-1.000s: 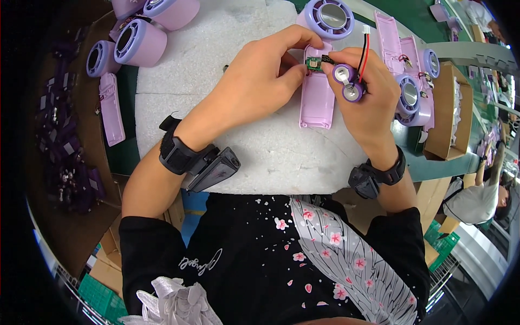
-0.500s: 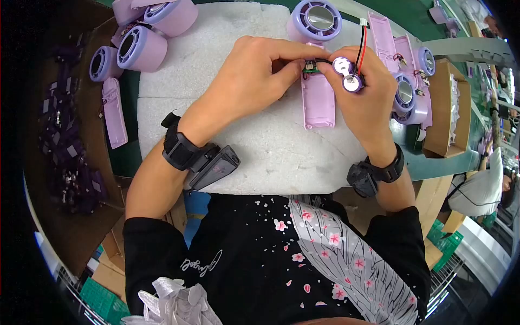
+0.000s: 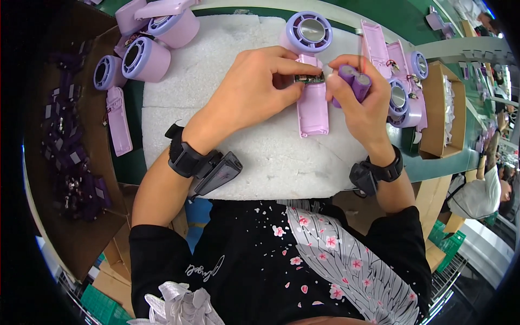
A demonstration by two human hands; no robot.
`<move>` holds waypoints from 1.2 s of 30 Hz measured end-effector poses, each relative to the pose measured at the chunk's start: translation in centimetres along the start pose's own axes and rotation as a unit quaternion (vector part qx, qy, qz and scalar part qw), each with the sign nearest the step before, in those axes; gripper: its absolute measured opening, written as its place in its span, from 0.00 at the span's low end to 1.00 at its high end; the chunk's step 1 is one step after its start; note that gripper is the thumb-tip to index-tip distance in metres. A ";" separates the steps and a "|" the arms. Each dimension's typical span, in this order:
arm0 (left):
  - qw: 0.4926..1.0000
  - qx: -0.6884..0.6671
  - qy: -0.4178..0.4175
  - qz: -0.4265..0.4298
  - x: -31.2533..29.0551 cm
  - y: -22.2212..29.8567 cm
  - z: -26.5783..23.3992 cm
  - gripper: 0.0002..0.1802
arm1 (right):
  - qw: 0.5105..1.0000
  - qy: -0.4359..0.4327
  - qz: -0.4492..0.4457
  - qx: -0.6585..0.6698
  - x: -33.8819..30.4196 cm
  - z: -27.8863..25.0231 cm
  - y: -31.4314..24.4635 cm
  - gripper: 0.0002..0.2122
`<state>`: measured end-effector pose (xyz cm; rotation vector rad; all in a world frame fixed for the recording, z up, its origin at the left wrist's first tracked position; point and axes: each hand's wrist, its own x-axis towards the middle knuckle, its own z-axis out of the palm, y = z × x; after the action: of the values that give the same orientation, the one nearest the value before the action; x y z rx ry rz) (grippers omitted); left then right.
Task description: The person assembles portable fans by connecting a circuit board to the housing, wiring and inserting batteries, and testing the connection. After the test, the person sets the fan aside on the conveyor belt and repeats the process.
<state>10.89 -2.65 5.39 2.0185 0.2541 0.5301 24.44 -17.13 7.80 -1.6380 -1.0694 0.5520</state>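
A pink handheld fan lies face up on the white foam sheet, its round head (image 3: pixel 312 31) at the far end and its open handle shell (image 3: pixel 313 112) pointing toward me. Across the upper part of the shell sits a small green circuit board (image 3: pixel 311 79). My left hand (image 3: pixel 252 84) pinches this board, thumb at its left end and a fingertip along its top. Just right of the shell, my right hand (image 3: pixel 365 114) grips a pair of purple cylindrical batteries (image 3: pixel 355 85), tilted with their ends up. Part of the battery pair is hidden by my fingers.
More fan heads and handles are piled at the left (image 3: pixel 146 58) and right (image 3: pixel 400 97). A large cardboard box (image 3: pixel 100 233) at far left holds many purple battery packs. Another carton (image 3: pixel 457 116) with white parts stands right. Foam sheet (image 3: pixel 189 92) covers the worktop.
My right hand has turned the battery pair, so its purple sides now show, and moved it slightly off the shell. More of the circuit board is visible under my left fingers.
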 end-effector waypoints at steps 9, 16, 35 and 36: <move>0.996 -0.050 -0.001 -0.076 0.0 0.4 0.0 0.15 | 0.979 0.017 -0.114 -0.167 0.4 -0.4 0.1 0.05; 0.995 -0.085 -0.007 -0.057 1.9 0.5 1.0 0.13 | 0.957 0.005 -0.170 -0.236 0.4 -1.8 1.0 0.03; 0.982 -0.094 -0.026 -0.161 3.3 1.7 -0.3 0.16 | 0.939 -0.013 -0.184 -0.292 2.0 -2.0 1.6 0.04; 0.981 -0.081 -0.016 -0.175 3.0 1.7 -0.7 0.16 | 0.943 -0.021 -0.190 -0.273 1.7 -1.7 1.3 0.04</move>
<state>13.11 -1.82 7.95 1.7726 0.5181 0.2860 27.09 -16.59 7.39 -1.8182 -1.6254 0.0254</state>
